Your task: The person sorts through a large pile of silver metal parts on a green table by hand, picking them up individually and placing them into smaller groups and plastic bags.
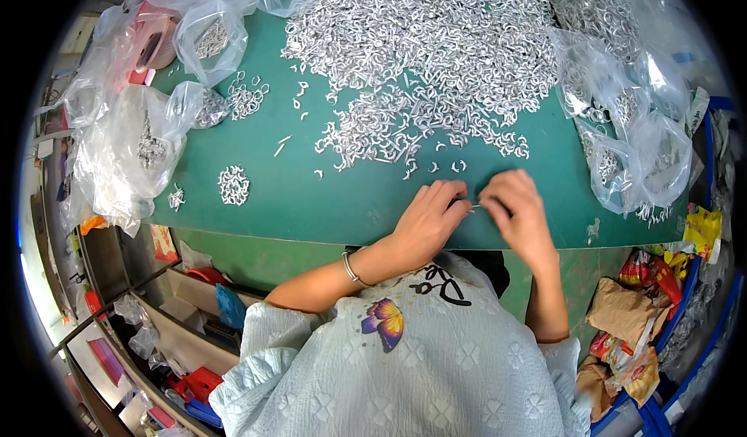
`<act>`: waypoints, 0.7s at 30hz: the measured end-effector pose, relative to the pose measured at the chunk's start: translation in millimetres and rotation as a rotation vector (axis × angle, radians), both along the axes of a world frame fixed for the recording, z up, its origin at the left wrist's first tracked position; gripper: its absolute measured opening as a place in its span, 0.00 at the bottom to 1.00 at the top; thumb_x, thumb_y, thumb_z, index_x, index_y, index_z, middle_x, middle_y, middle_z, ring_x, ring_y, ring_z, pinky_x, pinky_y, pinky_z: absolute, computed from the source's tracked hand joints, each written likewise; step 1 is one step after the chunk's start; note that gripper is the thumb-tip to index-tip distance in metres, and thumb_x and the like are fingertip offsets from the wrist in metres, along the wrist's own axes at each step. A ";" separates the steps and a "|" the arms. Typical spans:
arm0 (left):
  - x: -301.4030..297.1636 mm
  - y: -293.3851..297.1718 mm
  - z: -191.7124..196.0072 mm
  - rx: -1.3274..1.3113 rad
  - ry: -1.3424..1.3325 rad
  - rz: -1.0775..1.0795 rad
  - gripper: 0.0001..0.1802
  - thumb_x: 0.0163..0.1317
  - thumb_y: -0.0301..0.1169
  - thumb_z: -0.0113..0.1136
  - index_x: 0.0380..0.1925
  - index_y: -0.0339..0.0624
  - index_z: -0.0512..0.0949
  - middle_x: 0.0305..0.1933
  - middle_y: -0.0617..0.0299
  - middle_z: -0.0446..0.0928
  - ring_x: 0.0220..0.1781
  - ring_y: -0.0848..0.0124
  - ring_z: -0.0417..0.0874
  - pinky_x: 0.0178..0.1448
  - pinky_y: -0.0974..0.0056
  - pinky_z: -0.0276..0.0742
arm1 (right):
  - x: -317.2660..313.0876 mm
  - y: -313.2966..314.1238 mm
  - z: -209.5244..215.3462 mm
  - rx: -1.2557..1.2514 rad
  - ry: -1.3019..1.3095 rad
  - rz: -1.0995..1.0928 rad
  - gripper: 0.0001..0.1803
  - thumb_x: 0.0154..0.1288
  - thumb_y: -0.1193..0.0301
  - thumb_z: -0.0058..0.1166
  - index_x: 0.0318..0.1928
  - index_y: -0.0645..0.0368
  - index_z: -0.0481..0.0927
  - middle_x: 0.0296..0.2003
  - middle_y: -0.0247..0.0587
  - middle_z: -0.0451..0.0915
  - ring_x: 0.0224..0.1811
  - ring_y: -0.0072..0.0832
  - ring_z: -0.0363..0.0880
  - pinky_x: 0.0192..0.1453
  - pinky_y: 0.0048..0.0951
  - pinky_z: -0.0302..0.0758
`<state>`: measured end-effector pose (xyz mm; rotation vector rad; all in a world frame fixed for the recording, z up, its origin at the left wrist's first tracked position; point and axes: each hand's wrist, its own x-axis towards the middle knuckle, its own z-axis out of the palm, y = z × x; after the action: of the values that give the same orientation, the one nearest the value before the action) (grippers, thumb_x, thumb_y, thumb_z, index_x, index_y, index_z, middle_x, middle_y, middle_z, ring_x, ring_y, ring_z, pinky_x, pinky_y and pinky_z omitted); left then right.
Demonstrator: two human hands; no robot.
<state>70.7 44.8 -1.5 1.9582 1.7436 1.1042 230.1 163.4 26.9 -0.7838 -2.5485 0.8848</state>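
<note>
L hand is just R of centre in the frame, over the near edge of the green table, back of hand up, thumb & fingertips together, pinched on one end of a tiny silvery piece; that piece sits in the gap btwn the two hands, too small to tell its exact shape. R hand is just beside it on the right, fingers curled, blurred; fingertips v. close to the piece's other end, but can't tell if they're clamped on it or apart. Metal bracelet on the L wrist. Big pile of silvery metal bits fills the upper centre, thinning out twd the hands w/ a few loose crescents. Mid-left: a small round heap of crescents, w/ a smaller clump of bits to its left nr the table edge; a cluster of rings lies above, i.e. upper left. Clear plastic bags w/ metal parts stand upper left & at right. Pink container upper left, among the bags. Brown paper bag & coloured packets lower right, below table level.
</note>
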 end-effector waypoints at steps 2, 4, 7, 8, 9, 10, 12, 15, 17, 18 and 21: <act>0.5 5.5 7.5 0.018 0.033 -0.020 0.14 0.50 0.22 0.62 0.39 0.36 0.79 0.44 0.56 0.75 0.48 0.60 0.75 0.47 0.61 0.68 | -2.0 19.7 -5.2 0.082 0.117 -0.162 0.10 0.54 0.77 0.63 0.38 0.60 0.80 0.42 0.37 0.77 0.44 0.39 0.72 0.49 0.37 0.67; -1.1 9.0 12.6 0.015 0.112 -0.078 0.15 0.50 0.22 0.59 0.41 0.35 0.79 0.45 0.55 0.75 0.49 0.60 0.75 0.48 0.62 0.69 | -11.0 23.2 0.9 0.239 0.030 -0.245 0.14 0.55 0.77 0.62 0.44 0.60 0.80 0.48 0.38 0.78 0.52 0.41 0.73 0.54 0.38 0.67; 1.1 4.8 1.3 -0.005 0.069 -0.129 0.17 0.50 0.22 0.55 0.43 0.34 0.79 0.45 0.55 0.75 0.48 0.60 0.76 0.48 0.61 0.70 | -4.6 18.8 -1.4 0.298 -0.043 -0.159 0.17 0.56 0.77 0.63 0.47 0.60 0.80 0.52 0.40 0.78 0.58 0.42 0.72 0.57 0.40 0.66; 0.9 3.0 0.2 -0.013 0.054 -0.139 0.17 0.50 0.22 0.55 0.43 0.34 0.78 0.44 0.55 0.75 0.48 0.60 0.76 0.47 0.61 0.70 | -0.7 18.0 -2.7 0.302 -0.069 -0.122 0.17 0.56 0.76 0.63 0.48 0.60 0.80 0.53 0.40 0.77 0.59 0.42 0.71 0.58 0.40 0.66; -0.1 0.8 -0.2 -0.022 0.040 -0.149 0.17 0.50 0.22 0.55 0.43 0.34 0.78 0.44 0.55 0.75 0.47 0.60 0.76 0.47 0.61 0.69 | 1.1 20.1 -3.4 0.290 -0.047 -0.149 0.18 0.56 0.76 0.63 0.49 0.60 0.80 0.54 0.41 0.76 0.60 0.42 0.71 0.59 0.40 0.65; -0.4 -1.5 -0.3 -0.034 0.027 -0.162 0.17 0.50 0.23 0.55 0.43 0.33 0.78 0.44 0.55 0.75 0.47 0.60 0.76 0.47 0.61 0.69 | 3.0 20.5 -4.0 0.273 -0.023 -0.180 0.18 0.56 0.75 0.63 0.49 0.60 0.79 0.56 0.41 0.75 0.60 0.43 0.71 0.60 0.41 0.65; 0.6 -2.1 0.7 -0.020 0.029 -0.152 0.17 0.50 0.22 0.56 0.43 0.34 0.78 0.43 0.55 0.75 0.46 0.60 0.75 0.46 0.61 0.69 | -5.8 21.4 -3.2 0.225 0.042 -0.199 0.17 0.58 0.75 0.61 0.50 0.60 0.80 0.57 0.40 0.75 0.60 0.43 0.71 0.63 0.44 0.63; 1.7 -2.1 3.1 -0.013 0.035 -0.139 0.17 0.50 0.22 0.56 0.42 0.34 0.78 0.42 0.55 0.74 0.44 0.60 0.75 0.44 0.61 0.68 | -34.6 17.5 -3.1 0.305 -0.022 -0.062 0.15 0.59 0.75 0.60 0.48 0.60 0.81 0.55 0.37 0.78 0.60 0.43 0.72 0.65 0.47 0.61; 0.3 -1.6 1.3 -0.020 0.030 -0.139 0.17 0.50 0.22 0.55 0.42 0.33 0.78 0.42 0.55 0.74 0.44 0.60 0.74 0.45 0.61 0.68 | -29.0 13.9 -11.2 0.343 -0.030 -0.080 0.12 0.60 0.75 0.59 0.45 0.60 0.82 0.53 0.36 0.80 0.60 0.41 0.73 0.65 0.46 0.61; -0.3 -3.4 -2.6 -0.031 0.026 -0.148 0.16 0.51 0.23 0.55 0.43 0.32 0.78 0.42 0.55 0.73 0.45 0.60 0.73 0.46 0.61 0.67 | -17.8 16.6 -13.6 0.325 -0.021 -0.094 0.11 0.60 0.75 0.59 0.45 0.60 0.82 0.53 0.36 0.80 0.60 0.41 0.73 0.65 0.46 0.61; -1.0 -5.3 -2.4 -0.043 0.014 -0.168 0.16 0.52 0.23 0.54 0.43 0.31 0.77 0.42 0.55 0.73 0.45 0.61 0.73 0.47 0.61 0.66 | -0.5 20.7 -16.0 0.333 0.046 -0.174 0.10 0.57 0.77 0.61 0.42 0.59 0.82 0.48 0.36 0.81 0.57 0.38 0.75 0.62 0.43 0.62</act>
<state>69.7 39.5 -3.8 2.0473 1.5626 0.9905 229.6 184.1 10.9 -0.8500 -2.4504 0.4046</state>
